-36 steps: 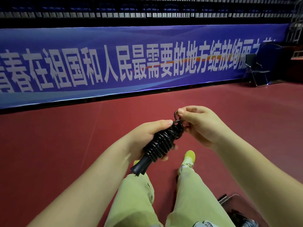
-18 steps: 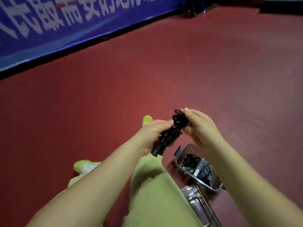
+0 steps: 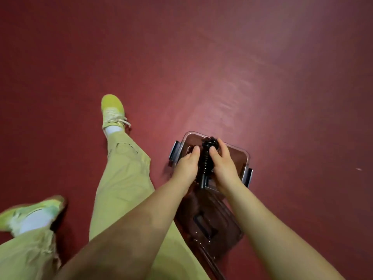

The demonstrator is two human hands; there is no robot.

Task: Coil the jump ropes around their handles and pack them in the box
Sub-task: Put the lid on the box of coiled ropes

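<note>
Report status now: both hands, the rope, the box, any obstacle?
Left hand and right hand both grip the black coiled jump rope. Held over the open clear plastic box. No obstacle visible.

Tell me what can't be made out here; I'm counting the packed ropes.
Head view only:
- Contents of the clear box: mostly hidden by both hands and the coiled jump rope they hold.
- Left hand and right hand fingers: curled under the rope, out of sight.
- Box lid: partly covered by the forearms.
- Nearer shoe: motion-blurred.
</note>
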